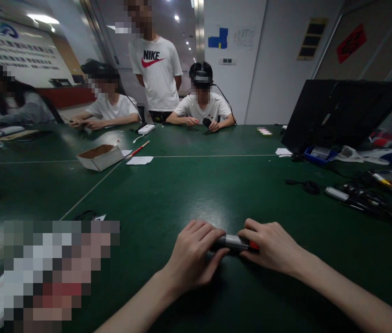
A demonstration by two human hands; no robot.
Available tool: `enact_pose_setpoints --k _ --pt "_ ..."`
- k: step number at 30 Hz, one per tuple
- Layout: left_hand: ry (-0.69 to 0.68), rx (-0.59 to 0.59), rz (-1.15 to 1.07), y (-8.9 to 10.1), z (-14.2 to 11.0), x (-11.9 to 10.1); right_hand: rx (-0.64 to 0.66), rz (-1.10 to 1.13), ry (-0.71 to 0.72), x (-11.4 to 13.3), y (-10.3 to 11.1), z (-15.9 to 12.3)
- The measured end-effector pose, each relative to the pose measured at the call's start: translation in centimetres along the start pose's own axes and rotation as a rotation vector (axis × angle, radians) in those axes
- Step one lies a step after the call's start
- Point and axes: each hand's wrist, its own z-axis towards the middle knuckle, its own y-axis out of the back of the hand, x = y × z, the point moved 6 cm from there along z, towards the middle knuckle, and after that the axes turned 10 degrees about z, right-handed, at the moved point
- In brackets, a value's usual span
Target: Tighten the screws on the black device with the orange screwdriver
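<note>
A silver-and-black cylindrical tool [233, 241] with a red part lies crosswise between my hands, just above or on the green table; its exact kind does not show. Around its left end my left hand [196, 249] is closed, fingers over the top and thumb along the near side. At the other end, my right hand [274, 243] pinches the tool by the red part. Both ends are partly hidden by my fingers.
An open box [99, 159] and paper [139, 160] lie far left on the green table [196, 185]. Right are a monitor [341, 115], a blue tray [320, 155] and cabled silver-black tools [338, 194]. Several people are across the table. Something pixelated fills the near left.
</note>
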Motion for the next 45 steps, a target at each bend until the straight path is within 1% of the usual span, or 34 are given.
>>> enact_pose_setpoints --k 3,5,8,11,16,18,22,24,27,31,34,35,36,39,40,41,43,45 --pt "-0.063 0.015 -0.073 0.6 -0.1 -0.4 0.030 -0.014 0.082 1.8 -0.8 1.6" --pt "-0.074 0.035 -0.093 0.8 -0.2 -0.2 0.047 -0.013 0.137 2.9 -1.2 2.5" --pt "-0.045 0.043 -0.095 1.2 -0.3 0.6 0.062 0.004 0.209 4.3 -1.7 3.6" --pt "-0.005 0.050 -0.109 1.6 -0.2 1.2 0.067 0.024 0.249 5.3 -2.1 4.3" --pt "0.051 0.133 -0.142 1.8 0.1 1.9 0.067 0.041 0.261 5.7 -2.3 4.6" --pt "0.075 0.186 -0.137 1.7 0.2 2.2 0.066 0.045 0.257 5.6 -2.4 4.7" --pt "0.124 0.375 -0.103 1.0 0.1 2.5 0.061 0.064 0.255 5.5 -2.5 4.7" --pt "0.139 0.451 -0.106 0.8 -0.1 2.4 0.058 0.080 0.256 5.4 -2.3 4.7" --pt "0.138 0.496 -0.134 0.7 -0.2 2.2 0.050 0.109 0.252 5.2 -1.8 4.5" --pt "0.135 0.532 -0.167 0.2 -0.6 2.3 0.031 0.155 0.261 5.0 -0.5 4.1" --pt "0.134 0.573 -0.148 -0.4 -0.8 2.6 0.008 0.228 0.290 5.3 1.2 3.7" --pt "0.130 0.579 -0.142 -0.4 -0.9 2.6 -0.020 0.299 0.302 5.5 2.1 3.6" --pt "0.127 0.581 -0.137 -0.5 -0.8 2.6 -0.072 0.419 0.315 5.6 3.1 3.4" --pt "0.123 0.605 -0.120 -0.6 -0.8 2.5 -0.300 0.857 0.292 5.4 6.7 2.7" --pt "0.122 0.616 -0.115 -0.7 -0.7 2.5 -0.350 0.978 0.275 5.3 7.6 2.6" --pt "0.120 0.626 -0.111 -0.8 -0.8 2.4 -0.378 1.081 0.271 5.3 8.4 2.4" --pt "0.113 0.633 -0.111 -0.9 -0.8 2.4 -0.384 1.214 0.291 5.7 9.6 2.4" --pt "0.108 0.622 -0.120 -1.1 -0.9 2.4 -0.389 1.228 0.299 6.1 10.4 2.6"
